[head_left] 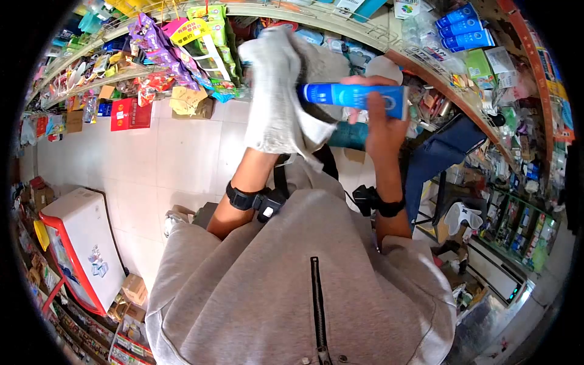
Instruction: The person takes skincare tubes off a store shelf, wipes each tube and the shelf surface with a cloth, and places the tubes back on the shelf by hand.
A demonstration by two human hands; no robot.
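"What is in the right hand (384, 125)?"

"A blue squeeze tube (350, 96), lying nearly level. The fingers grip it near its flat end, the thumb across the front face."

"And the left hand?"

"A grey cloth (274, 91) covers it; only the left forearm (246, 179) shows below. I can't tell whether those fingers are clenched or released."

"Where is the tube, exactly?"

"Held up in the air, with its narrow end right by the cloth's folds. I can't tell if they touch. Beyond it run the front edges of the shelves (365, 33)."

"What is on them?"

"Purple snack packets (159, 48) hang at the left, with green packets (213, 30) just beside. More blue tubes (465, 27) lie toward the upper right."

"Anything on the wrists?"

"A black band (243, 198) on the left, another black band (389, 205) on the right."
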